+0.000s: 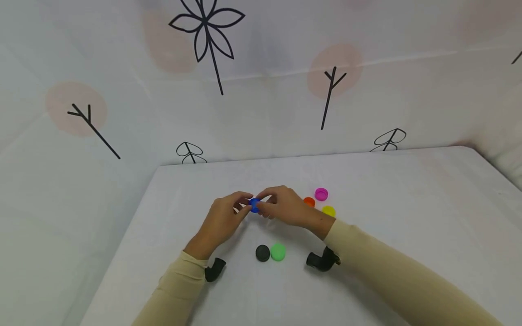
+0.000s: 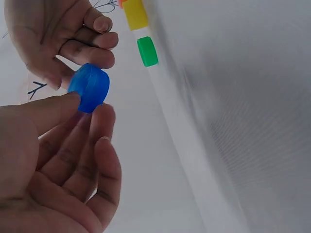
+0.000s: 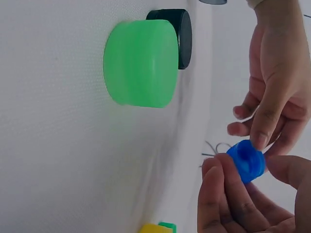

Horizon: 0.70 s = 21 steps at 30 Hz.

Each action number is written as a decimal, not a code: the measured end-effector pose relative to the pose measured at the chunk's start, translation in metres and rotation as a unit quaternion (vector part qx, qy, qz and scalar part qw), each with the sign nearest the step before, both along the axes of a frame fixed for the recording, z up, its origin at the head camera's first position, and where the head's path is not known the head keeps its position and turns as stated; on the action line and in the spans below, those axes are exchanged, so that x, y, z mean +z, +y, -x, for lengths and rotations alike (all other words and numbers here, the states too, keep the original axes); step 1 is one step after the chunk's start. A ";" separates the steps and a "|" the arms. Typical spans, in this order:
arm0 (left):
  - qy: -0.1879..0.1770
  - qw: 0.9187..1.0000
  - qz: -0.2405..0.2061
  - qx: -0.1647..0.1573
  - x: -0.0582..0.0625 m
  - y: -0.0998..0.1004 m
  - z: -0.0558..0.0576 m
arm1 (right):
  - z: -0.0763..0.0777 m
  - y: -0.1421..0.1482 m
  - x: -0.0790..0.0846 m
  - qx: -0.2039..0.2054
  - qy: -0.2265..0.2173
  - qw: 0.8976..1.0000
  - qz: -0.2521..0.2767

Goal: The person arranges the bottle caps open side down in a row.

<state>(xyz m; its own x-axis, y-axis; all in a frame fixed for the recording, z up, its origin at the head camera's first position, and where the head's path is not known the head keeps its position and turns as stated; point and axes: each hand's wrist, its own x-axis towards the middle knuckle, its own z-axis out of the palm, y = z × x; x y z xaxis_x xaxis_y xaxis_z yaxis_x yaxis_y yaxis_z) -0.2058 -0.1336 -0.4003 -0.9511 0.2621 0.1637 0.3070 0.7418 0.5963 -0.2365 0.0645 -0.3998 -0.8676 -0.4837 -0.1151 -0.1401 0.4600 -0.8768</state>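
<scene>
A small blue bottle cap [image 1: 254, 205] is held above the table between both hands. My left hand [image 1: 224, 218] pinches it with thumb and fingertips, which the left wrist view shows closely around the cap [image 2: 89, 87]. From the other side, my right hand [image 1: 287, 207] grips it between thumb and fingers. Seen from the right wrist, the cap [image 3: 246, 161] turns its hollow side partly toward the camera, with the left thumb on its edge. On the table nearer my body, a black cap [image 1: 263, 253] and a light green cap [image 1: 278, 251] lie side by side.
Beyond the right forearm lie a magenta cap [image 1: 321, 194], an orange cap [image 1: 309, 202] and a yellow cap [image 1: 329, 211], the last two partly covered. Another green cap [image 2: 147, 51] shows beside the yellow one. White patterned cloth [image 1: 265, 113] hangs behind the table.
</scene>
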 end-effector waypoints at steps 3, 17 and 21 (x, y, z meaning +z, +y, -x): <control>0.030 0.999 -0.009 -0.014 -0.003 -0.001 0.000 | -0.001 0.003 0.000 -0.012 -0.023 0.999 0.025; 0.070 0.993 -0.040 -0.086 0.002 0.007 -0.006 | -0.018 0.028 0.000 -0.026 -0.002 0.999 0.023; 0.041 0.994 -0.026 -0.094 0.008 0.011 -0.012 | -0.025 0.036 0.001 -0.023 0.035 0.999 0.031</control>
